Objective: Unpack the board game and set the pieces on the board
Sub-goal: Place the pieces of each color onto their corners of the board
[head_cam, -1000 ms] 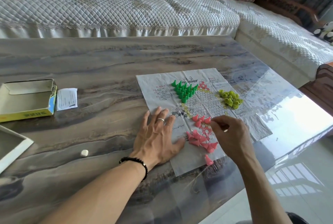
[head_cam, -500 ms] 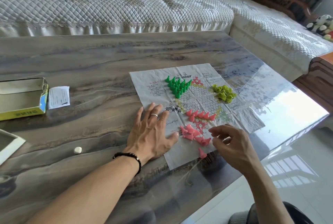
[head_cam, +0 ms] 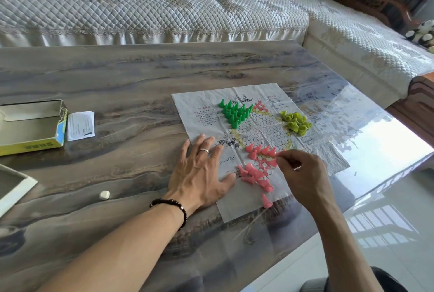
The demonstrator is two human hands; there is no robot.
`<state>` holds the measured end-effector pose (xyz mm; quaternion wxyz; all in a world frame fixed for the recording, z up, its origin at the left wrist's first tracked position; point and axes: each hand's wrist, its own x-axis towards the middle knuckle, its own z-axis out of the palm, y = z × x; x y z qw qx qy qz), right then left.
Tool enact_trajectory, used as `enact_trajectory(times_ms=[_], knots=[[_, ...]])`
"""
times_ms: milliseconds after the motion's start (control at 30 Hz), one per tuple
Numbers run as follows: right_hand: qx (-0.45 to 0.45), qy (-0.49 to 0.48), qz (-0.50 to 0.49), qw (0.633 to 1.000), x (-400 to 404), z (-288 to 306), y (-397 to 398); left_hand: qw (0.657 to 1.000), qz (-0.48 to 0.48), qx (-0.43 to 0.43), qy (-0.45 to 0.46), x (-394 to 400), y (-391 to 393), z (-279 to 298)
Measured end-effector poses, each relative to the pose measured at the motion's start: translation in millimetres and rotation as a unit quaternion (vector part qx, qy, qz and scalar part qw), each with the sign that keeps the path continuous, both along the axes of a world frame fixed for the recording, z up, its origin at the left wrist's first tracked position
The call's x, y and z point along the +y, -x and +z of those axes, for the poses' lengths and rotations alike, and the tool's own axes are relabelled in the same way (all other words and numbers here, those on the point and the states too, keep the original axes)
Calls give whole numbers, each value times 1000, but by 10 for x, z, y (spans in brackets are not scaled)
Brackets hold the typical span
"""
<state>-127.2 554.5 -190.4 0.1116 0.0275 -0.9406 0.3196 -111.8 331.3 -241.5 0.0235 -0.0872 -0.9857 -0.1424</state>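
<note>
Right hand grip: the right hand (head_cam: 303, 174) is curled over the near right part of the paper board (head_cam: 204, 108), fingertips pinched by a pink piece at the end of the standing pink row (head_cam: 260, 150); whether it holds that piece I cannot tell.
Left hand: the left hand (head_cam: 199, 174) lies flat with fingers spread, pressing the board's near left edge, thumb tip beside the pink heap (head_cam: 254, 175).
Pieces: green pieces (head_cam: 234, 113) stand in a triangle at the far left of the grid; yellow-green pieces (head_cam: 296, 122) lie heaped at its right; one pink piece (head_cam: 266, 201) lies alone near the board's near edge.
Edges: the board's near corner sits close to the table (head_cam: 131, 75) edge.
Open room: bare tabletop stretches left of the board.
Surface: glossy, marbled grey-brown.
Left side: an open box (head_cam: 30, 127), a paper slip (head_cam: 81, 125), a white die (head_cam: 104, 195).
Room: a quilted sofa (head_cam: 141, 2) runs behind the table.
</note>
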Motion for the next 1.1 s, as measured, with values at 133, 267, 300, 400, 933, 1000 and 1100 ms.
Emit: enact_trajectory(times_ms=[133, 267, 300, 400, 933, 1000, 1100], knots=[[2, 7, -7, 1000, -111, -43, 107, 1000, 1, -4, 2, -3, 2, -14], [-10, 1, -11, 1000, -188, -107, 149, 1000, -1, -11, 6, -7, 13, -26], [-12, 1, -11, 1000, -200, -117, 154, 1000, -2, -12, 6, -7, 13, -26], [-13, 0, -18, 1000, -222, -133, 165, 1000, -2, -11, 6, -7, 9, -28], [-69, 43, 20, 996, -145, -123, -141, 1000, 2, -1, -7, 0, 13, -51], [-91, 30, 36, 995, -138, -124, -163, 1000, 6, 1, -6, 4, 11, -58], [-106, 27, 44, 993, -162, -120, -164, 1000, 7, 4, -4, 4, 9, -54]])
